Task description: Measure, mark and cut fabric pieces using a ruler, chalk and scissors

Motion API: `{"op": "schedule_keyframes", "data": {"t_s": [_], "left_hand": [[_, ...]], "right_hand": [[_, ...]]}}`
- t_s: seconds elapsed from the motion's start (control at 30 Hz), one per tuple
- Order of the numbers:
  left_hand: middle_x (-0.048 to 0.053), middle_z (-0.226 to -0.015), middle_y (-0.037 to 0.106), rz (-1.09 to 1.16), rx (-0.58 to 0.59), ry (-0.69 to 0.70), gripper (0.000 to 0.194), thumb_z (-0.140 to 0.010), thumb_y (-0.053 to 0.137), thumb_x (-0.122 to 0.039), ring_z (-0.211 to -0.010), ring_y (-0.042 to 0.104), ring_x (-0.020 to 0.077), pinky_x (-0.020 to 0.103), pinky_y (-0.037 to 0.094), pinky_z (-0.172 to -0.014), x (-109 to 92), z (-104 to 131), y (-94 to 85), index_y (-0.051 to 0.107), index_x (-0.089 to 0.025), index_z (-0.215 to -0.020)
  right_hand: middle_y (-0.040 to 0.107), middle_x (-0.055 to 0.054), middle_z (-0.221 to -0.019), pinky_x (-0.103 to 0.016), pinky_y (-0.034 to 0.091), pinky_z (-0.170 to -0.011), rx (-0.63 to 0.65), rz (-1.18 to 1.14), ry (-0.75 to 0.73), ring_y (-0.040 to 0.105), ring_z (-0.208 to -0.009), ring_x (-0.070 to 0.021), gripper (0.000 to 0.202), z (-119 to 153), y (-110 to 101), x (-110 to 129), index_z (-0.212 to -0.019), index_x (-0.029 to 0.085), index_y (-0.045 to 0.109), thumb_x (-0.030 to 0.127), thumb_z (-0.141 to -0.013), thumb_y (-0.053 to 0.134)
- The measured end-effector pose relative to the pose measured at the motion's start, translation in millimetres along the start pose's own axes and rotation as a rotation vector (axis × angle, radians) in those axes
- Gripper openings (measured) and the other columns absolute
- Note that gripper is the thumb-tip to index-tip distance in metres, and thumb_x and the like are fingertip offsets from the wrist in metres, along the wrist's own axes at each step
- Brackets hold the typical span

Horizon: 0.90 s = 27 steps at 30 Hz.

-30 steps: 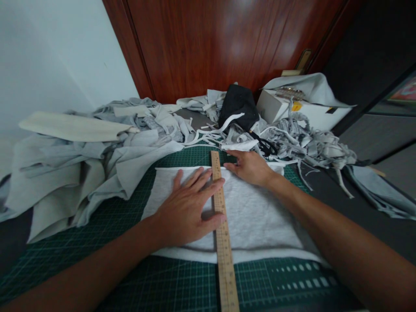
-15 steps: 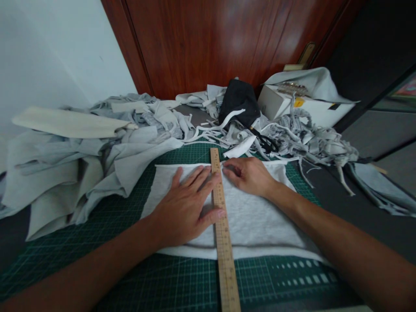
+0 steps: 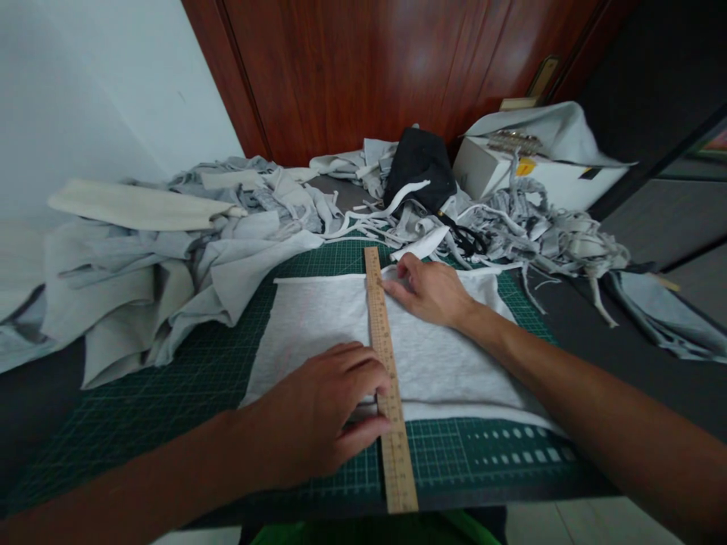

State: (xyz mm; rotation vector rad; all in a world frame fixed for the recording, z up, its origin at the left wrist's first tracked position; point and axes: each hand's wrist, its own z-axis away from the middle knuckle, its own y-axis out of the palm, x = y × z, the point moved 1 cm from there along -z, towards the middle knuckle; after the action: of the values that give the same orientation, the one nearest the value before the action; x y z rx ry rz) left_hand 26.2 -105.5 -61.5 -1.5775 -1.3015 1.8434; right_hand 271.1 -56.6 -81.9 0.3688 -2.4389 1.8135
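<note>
A: Nearest us first: how far along are we?
B: Prob. partway. We're having the cutting mat (image 3: 443,458) lying under everything, the ruler (image 3: 382,341) crossing the cloth (image 3: 448,363) and poking past its near & far edges. Layout's looking done; no cut's showing along the ruler. Any fine marks, we're not making out, so the amt left is staying unclear.
A: And our L hand (image 3: 332,401)?
B: It's half curling, thumb & fingers touching the ruler nr the cloth's near edge, w/ a gap showing btw them. Gripping or just steadying? We can't tell.
A: How's the cloth looking?
B: It's lying flat on the mat, pale grey, creasing lightly; near edge is rolling into a thick ridge, far edge is showing a thin white border.
A: R hand (image 3: 435,291)?
B: It's resting at the far edge, just right of the ruler, index bending, thumb touching the ruler's side. Pinching cloth or not, we can't tell.
A: Beyond?
B: A white strip (image 3: 423,244) is lying just past it, then fabric scraps (image 3: 130,291) are heaping left, tangled strips (image 3: 505,216) right, w/ a black bag (image 3: 421,170) sitting btw. A door (image 3: 352,68) is filling the back.
</note>
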Motion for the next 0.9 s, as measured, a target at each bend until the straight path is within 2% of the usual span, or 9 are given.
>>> {"op": "schedule_keyframes", "data": {"t_s": [0.07,0.13,0.23,0.37,0.53,0.7,0.8,0.9], "left_hand": [[0.002,-0.101,0.067,0.05,-0.017,-0.047,0.016,-0.09,0.077,-0.022,-0.097,0.061,0.021,0.033,0.046,-0.083,2,0,2.4,0.063,-0.021,-0.096],[0.001,-0.101,0.068,0.082,-0.028,-0.066,0.017,-0.09,0.078,-0.021,-0.096,0.061,0.0197,0.032,0.047,-0.085,4,-1,3.8,0.062,-0.021,-0.096],[0.001,-0.1,0.067,0.086,-0.029,-0.08,0.016,-0.09,0.077,-0.017,-0.096,0.061,0.019,0.032,0.047,-0.086,4,-1,4.2,0.062,-0.02,-0.096],[0.002,-0.102,0.068,0.071,-0.041,-0.092,0.017,-0.09,0.075,-0.012,-0.098,0.062,0.0196,0.032,0.048,-0.087,1,2,4.3,0.062,-0.02,-0.099],[0.003,-0.103,0.067,0.057,-0.007,-0.122,0.015,-0.093,0.065,-0.009,-0.096,0.063,0.0194,0.033,0.049,-0.086,-7,10,6.3,0.063,-0.021,-0.102],[0.006,-0.106,0.066,-0.007,0.06,-0.03,0.029,-0.093,0.05,-0.004,-0.098,0.061,0.0211,0.034,0.05,-0.087,-18,15,7.3,0.065,-0.021,-0.112],[0.007,-0.104,0.065,-0.044,0.066,0.002,0.033,-0.087,0.048,0.0,-0.098,0.06,0.0224,0.035,0.051,-0.089,-22,15,7.3,0.063,-0.018,-0.11],[0.008,-0.103,0.064,-0.023,0.049,0.026,0.028,-0.083,0.049,0.0,-0.1,0.059,0.0225,0.034,0.052,-0.09,-24,12,8.1,0.061,-0.018,-0.102]], "right_hand": [[0.066,-0.005,-0.065,-0.032,0.036,-0.057,0.072,-0.14,0.009,0.058,-0.06,-0.0191,0.055,-1,-6,4,-0.079,0.02,0.069,0.068,-0.099,0.052],[0.055,-0.001,-0.053,-0.032,0.031,-0.052,0.195,-0.236,0.047,0.048,-0.05,-0.0149,0.064,-1,-12,14,-0.057,0.022,0.06,0.073,-0.094,0.057],[0.042,0.003,-0.045,-0.032,0.026,-0.048,0.305,-0.291,0.129,0.035,-0.044,-0.0114,0.06,1,-17,34,-0.046,0.023,0.052,0.063,-0.084,0.077],[0.042,0.004,-0.044,-0.032,0.027,-0.048,0.313,-0.405,0.157,0.038,-0.045,-0.0122,0.05,2,-11,49,-0.046,0.023,0.054,0.046,-0.078,0.084],[0.059,-0.002,-0.059,-0.031,0.034,-0.055,0.083,-0.454,0.254,0.053,-0.057,-0.0175,0.024,-3,1,38,-0.065,0.02,0.064,0.031,-0.087,0.068],[0.064,-0.003,-0.068,-0.03,0.039,-0.058,-0.065,-0.541,0.311,0.058,-0.064,-0.019,0.022,-2,9,26,-0.078,0.022,0.058,0.036,-0.094,0.054],[0.06,-0.001,-0.065,-0.03,0.04,-0.057,-0.075,-0.603,0.28,0.057,-0.063,-0.0194,0.028,-1,14,21,-0.079,0.023,0.055,0.043,-0.097,0.05],[0.054,0.0,-0.061,-0.031,0.042,-0.056,-0.037,-0.651,0.211,0.055,-0.059,-0.0197,0.035,-3,18,16,-0.08,0.025,0.052,0.049,-0.101,0.039]]}}
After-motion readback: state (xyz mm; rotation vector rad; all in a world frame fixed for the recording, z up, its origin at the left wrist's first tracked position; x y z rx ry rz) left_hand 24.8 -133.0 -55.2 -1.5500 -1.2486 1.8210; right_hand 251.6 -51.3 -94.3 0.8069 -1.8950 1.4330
